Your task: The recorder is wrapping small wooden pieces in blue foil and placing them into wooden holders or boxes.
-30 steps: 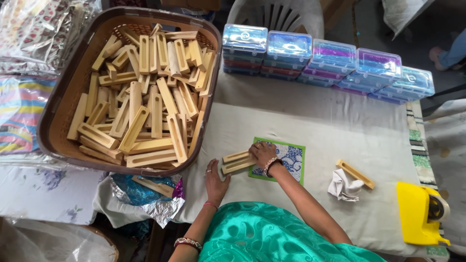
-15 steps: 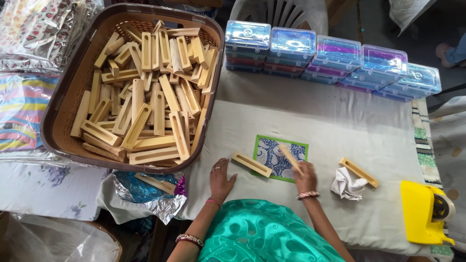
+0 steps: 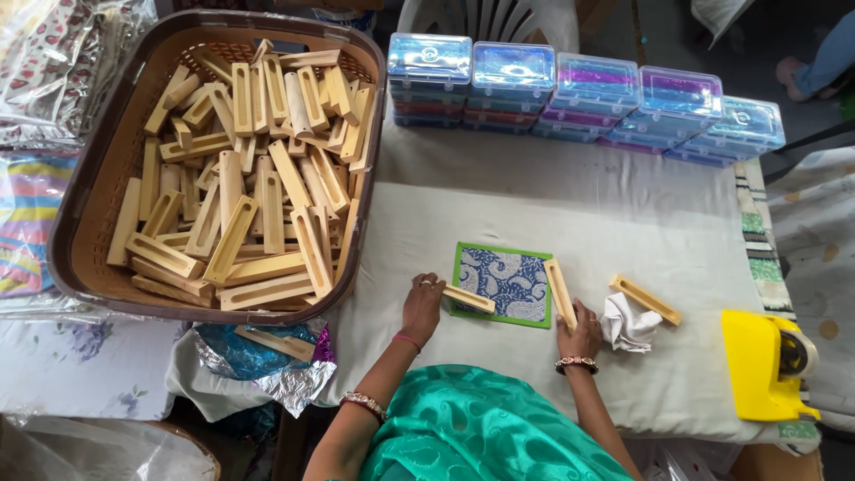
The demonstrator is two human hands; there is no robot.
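Observation:
A blue patterned card with a green border [image 3: 504,283] lies flat on the white cloth in front of me. My left hand [image 3: 421,307] holds a slotted wooden bar [image 3: 467,298] at the card's lower left edge. My right hand [image 3: 580,330] grips the near end of a second wooden bar [image 3: 559,292], which lies along the card's right edge. A third wooden bar [image 3: 646,299] rests on the cloth further right, beside a crumpled white rag [image 3: 627,322].
A brown basket [image 3: 89,223] at the left is heaped with several wooden bars. Stacks of clear-lidded plastic boxes [image 3: 588,98] line the table's far edge. A yellow tape dispenser [image 3: 766,365] sits at the right. Foil wrapping [image 3: 267,365] and another bar lie below the basket.
Both hands held a stack of bars at the card's left edge. The right hand then carried one bar across to the card's right edge; the left hand keeps the other at the left.

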